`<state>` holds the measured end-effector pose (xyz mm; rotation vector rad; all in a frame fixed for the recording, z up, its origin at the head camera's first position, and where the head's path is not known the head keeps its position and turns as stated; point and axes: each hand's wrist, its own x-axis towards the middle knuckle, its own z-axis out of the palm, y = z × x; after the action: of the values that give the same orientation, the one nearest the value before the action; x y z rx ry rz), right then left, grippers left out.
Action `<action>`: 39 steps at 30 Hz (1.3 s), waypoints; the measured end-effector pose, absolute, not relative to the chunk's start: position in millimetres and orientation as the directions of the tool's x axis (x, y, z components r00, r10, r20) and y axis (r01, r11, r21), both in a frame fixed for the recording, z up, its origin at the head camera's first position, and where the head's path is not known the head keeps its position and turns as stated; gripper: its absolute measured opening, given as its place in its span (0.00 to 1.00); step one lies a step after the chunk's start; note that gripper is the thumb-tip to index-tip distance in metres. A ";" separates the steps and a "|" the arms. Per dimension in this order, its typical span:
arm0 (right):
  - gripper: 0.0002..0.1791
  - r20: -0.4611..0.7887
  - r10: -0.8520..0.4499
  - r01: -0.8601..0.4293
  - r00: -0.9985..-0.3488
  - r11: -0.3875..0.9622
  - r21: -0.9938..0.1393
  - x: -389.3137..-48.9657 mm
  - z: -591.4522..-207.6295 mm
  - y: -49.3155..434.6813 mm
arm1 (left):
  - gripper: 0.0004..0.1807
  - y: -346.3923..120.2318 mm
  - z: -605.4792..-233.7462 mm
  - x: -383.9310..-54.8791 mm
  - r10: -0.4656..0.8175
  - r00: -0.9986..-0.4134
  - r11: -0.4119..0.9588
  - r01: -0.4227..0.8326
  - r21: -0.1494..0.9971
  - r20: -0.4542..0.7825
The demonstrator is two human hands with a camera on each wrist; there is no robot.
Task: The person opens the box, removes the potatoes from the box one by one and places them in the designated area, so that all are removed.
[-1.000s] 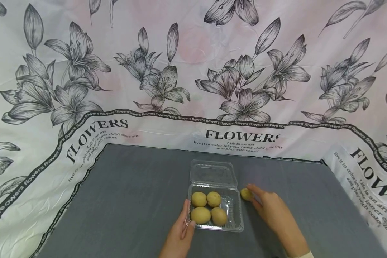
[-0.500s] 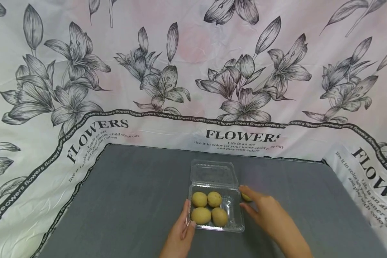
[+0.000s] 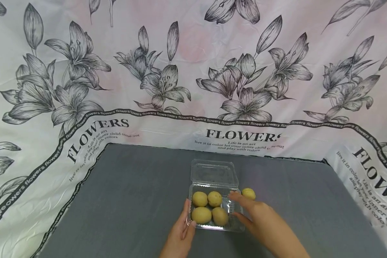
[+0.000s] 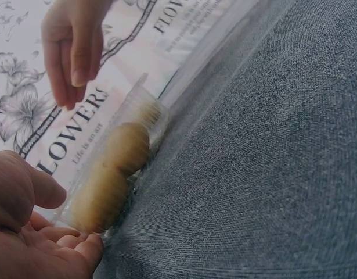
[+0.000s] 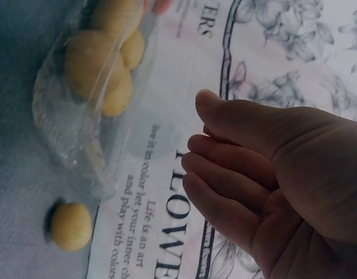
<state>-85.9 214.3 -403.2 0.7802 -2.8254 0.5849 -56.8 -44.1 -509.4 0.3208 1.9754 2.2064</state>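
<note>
A clear plastic clamshell box [image 3: 235,224] lies on the grey table with its lid [image 3: 213,172] folded back. Several yellow-brown, potato-like rounded pieces [image 3: 201,215] fill its left and middle part. My left hand [image 3: 177,236] grips the box at its front left corner, thumb by the rim and fingers along the side, as the left wrist view also shows. Over the box's right part hovers my right hand [image 3: 261,216], fingers loosely bent with nothing between them in the right wrist view. One loose yellow piece [image 3: 248,194] sits on the table just right of the box.
The grey tabletop [image 3: 132,200] stretches around the box on both sides. Behind it and along the sides hangs a white cloth [image 3: 167,130] printed with lilies and lettering.
My right hand has moved left, from the loose yellow piece to over the box's right part, leaving that piece uncovered on the table. The left hand and box have stayed put.
</note>
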 end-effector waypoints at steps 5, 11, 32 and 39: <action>0.28 0.183 -0.488 -0.520 -0.853 0.773 -0.363 -82.9 -400.0 208.4 | 0.41 -44.1 -508.9 -56.8 0.263 -0.963 -0.116 0.028 0.993 0.058; 0.28 0.191 -0.512 -0.545 -0.838 0.762 -0.348 -80.4 -405.4 202.7 | 0.41 -44.2 -510.8 -58.1 0.260 -0.964 -0.108 0.035 0.994 0.062; 0.24 0.176 -0.539 -0.563 -0.824 0.738 -0.372 -90.1 -425.5 199.8 | 0.40 -43.9 -509.0 -57.7 0.249 -0.968 -0.097 0.018 0.995 0.042; 0.21 0.160 -0.549 -0.564 -0.821 0.730 -0.387 -93.7 -431.4 198.7 | 0.40 -43.7 -509.7 -56.3 0.258 -0.963 -0.118 0.042 0.992 0.072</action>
<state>-93.7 198.7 -431.4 0.9293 -2.8896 0.6635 -56.3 -43.7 -509.7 0.3419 1.9828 2.2188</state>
